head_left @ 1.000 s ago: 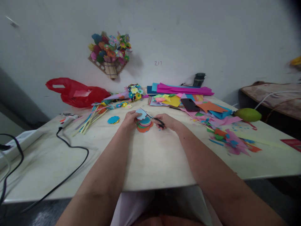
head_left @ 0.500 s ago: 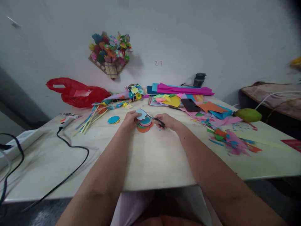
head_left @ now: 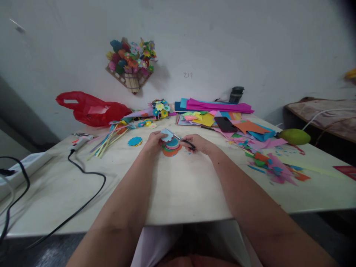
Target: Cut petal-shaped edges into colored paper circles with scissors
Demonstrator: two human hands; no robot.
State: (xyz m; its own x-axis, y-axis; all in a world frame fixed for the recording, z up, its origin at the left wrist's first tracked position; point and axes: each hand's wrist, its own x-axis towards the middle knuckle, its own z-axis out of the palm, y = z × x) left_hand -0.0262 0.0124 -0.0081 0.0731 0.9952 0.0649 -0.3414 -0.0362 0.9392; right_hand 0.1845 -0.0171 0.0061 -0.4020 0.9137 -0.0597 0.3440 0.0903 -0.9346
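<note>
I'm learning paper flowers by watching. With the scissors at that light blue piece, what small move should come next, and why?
Probably close the scissors a little: the right hand has the blades at the light blue piece pinched by the left hand.

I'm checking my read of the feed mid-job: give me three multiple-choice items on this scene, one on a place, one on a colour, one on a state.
1. Where is the red plastic bag?
A. far left of the table
B. near right corner
C. on the floor

2. What colour is the piece in the left hand?
A. black
B. light blue
C. white

3. What does the right hand hold?
A. nothing
B. glue gun
C. scissors

Answers: 1 A, it lies by the wall, left. 2 B, the light blue piece shows above the fingers. 3 C, fingers are in the scissors handles.
</note>
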